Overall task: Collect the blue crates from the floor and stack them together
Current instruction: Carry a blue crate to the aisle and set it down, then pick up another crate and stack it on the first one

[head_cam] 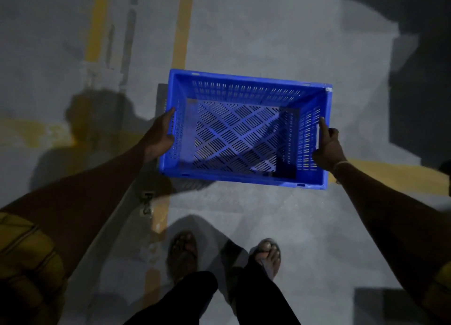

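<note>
crate: one blue crate [244, 129] with slotted walls and a lattice bottom, open side up, nothing inside it, carried level above the floor in front of the person.
left hand: the left hand [159, 133] grips the crate's left short wall, thumb lying along the rim, fingers curled round the outside.
right hand: the right hand [328, 149] grips the right short wall at its handle slot, one finger stretched up along the rim.
floor: grey floor [280, 31] with yellow painted lines [181, 24] running away from the person and another band crossing under the crate.
feet: two sandalled feet [183, 251] below the crate, dark trousers above them.
light: dim, with soft shadows on the floor.
</note>
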